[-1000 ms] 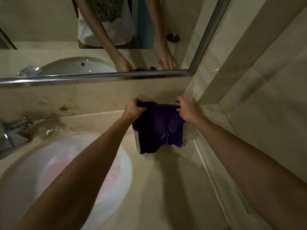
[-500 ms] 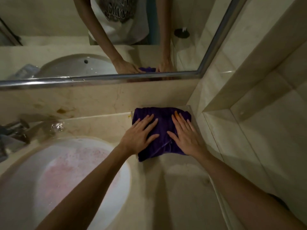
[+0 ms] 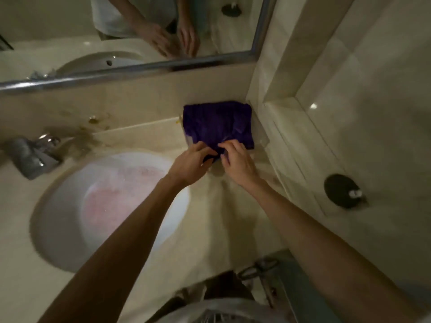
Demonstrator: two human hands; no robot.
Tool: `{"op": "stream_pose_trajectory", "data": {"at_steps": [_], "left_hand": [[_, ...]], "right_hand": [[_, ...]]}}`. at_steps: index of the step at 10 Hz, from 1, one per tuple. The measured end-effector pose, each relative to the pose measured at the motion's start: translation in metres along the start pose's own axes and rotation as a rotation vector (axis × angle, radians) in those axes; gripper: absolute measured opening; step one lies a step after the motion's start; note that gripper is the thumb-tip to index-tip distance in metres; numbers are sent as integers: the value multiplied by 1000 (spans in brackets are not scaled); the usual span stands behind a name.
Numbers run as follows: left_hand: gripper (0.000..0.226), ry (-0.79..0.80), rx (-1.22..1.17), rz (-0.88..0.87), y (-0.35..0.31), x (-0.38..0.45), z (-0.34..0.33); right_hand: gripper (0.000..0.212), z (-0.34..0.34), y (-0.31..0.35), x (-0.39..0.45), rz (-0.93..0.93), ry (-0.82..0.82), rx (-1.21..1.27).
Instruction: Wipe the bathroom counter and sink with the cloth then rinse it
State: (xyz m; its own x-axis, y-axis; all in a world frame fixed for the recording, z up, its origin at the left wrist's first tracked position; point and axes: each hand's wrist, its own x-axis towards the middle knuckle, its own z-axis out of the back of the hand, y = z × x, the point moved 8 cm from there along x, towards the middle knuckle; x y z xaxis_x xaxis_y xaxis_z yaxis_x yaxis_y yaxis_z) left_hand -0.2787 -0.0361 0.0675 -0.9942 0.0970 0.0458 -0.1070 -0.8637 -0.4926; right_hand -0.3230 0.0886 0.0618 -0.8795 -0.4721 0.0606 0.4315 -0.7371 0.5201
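A folded purple cloth (image 3: 217,122) lies in the back right corner of the beige counter (image 3: 210,229), against the backsplash and the side wall. My left hand (image 3: 191,164) and my right hand (image 3: 238,162) meet at the cloth's near edge, fingers curled and pinching the fabric there. The white oval sink (image 3: 109,206) sits to the left, with pinkish foamy water in its bowl. A chrome faucet (image 3: 32,155) stands at the sink's far left.
A mirror (image 3: 130,31) with a metal frame runs along the back wall. A tiled side wall and ledge (image 3: 303,145) bound the counter on the right, with a black round fixture (image 3: 342,191) on it. A brown stain (image 3: 93,120) marks the backsplash.
My hands went from holding the cloth's top corners, to pressing it flat, to pinching its near edge. The view has tilted down and back.
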Motion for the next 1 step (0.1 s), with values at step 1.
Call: {"op": "stream_pose_trajectory", "data": {"at_steps": [1], "left_hand": [[22, 28, -168, -17, -20, -67, -9]], "right_hand": [[30, -12, 33, -84, -19, -24, 121]]}}
